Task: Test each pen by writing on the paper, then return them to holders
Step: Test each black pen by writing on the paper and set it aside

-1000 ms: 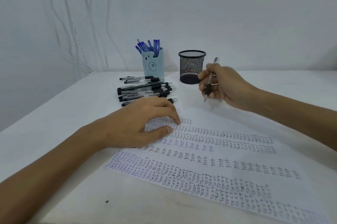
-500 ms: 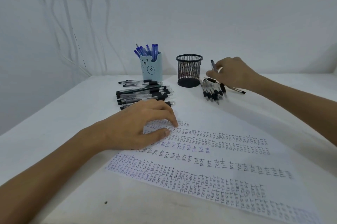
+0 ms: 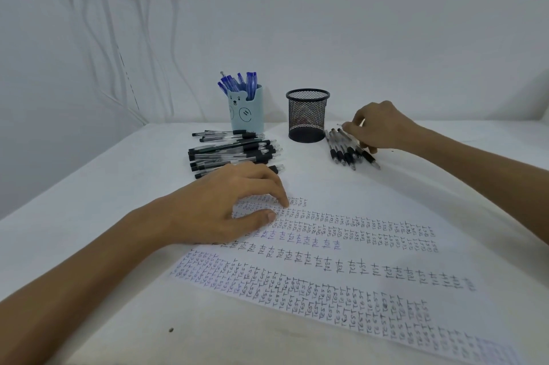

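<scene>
My right hand (image 3: 377,127) has come down from mid-air. The black-grip clear pen (image 3: 368,158) now lies on the table with the small row of pens (image 3: 341,152) beside the black mesh holder (image 3: 307,115), so it is tested but not yet returned. Fingertips at its top end; pinching or only touching, can't tell. Left hand (image 3: 225,210) relaxed, pressing the white written-over paper (image 3: 386,245).

You have two holders, one blue bear cup (image 3: 246,115) and one black mesh cup (image 3: 307,118), and one sheet of paper (image 3: 386,260). Roughly seven blue pens (image 3: 241,83) stand in the bear cup. About five black pens (image 3: 344,150) lie in the right row, and the left heap (image 3: 234,152) holds over ten, too overlapped to count.
</scene>
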`<control>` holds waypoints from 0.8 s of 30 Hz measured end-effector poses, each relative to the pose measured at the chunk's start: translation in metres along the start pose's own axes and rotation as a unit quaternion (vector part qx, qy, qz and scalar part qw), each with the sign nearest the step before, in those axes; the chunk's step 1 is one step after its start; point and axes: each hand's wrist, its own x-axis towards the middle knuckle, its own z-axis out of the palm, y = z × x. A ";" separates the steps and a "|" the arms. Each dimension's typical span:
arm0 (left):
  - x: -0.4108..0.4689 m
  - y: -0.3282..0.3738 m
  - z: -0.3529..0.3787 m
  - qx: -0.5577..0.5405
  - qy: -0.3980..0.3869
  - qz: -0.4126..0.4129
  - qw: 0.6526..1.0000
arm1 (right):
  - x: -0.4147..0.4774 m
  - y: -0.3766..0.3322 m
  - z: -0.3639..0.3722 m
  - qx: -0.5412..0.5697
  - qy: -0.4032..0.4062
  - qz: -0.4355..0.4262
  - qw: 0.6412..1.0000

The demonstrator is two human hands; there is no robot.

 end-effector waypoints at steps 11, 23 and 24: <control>0.000 -0.001 0.000 -0.004 0.000 0.001 1.000 | 0.013 0.039 0.022 -0.152 0.021 0.027 0.988; 0.000 0.000 0.000 -0.009 -0.001 -0.004 1.000 | 0.003 0.032 0.020 -0.215 0.068 0.030 0.974; 0.000 0.000 0.001 -0.008 0.000 -0.004 1.000 | 0.002 0.032 0.019 -0.192 0.066 0.025 0.979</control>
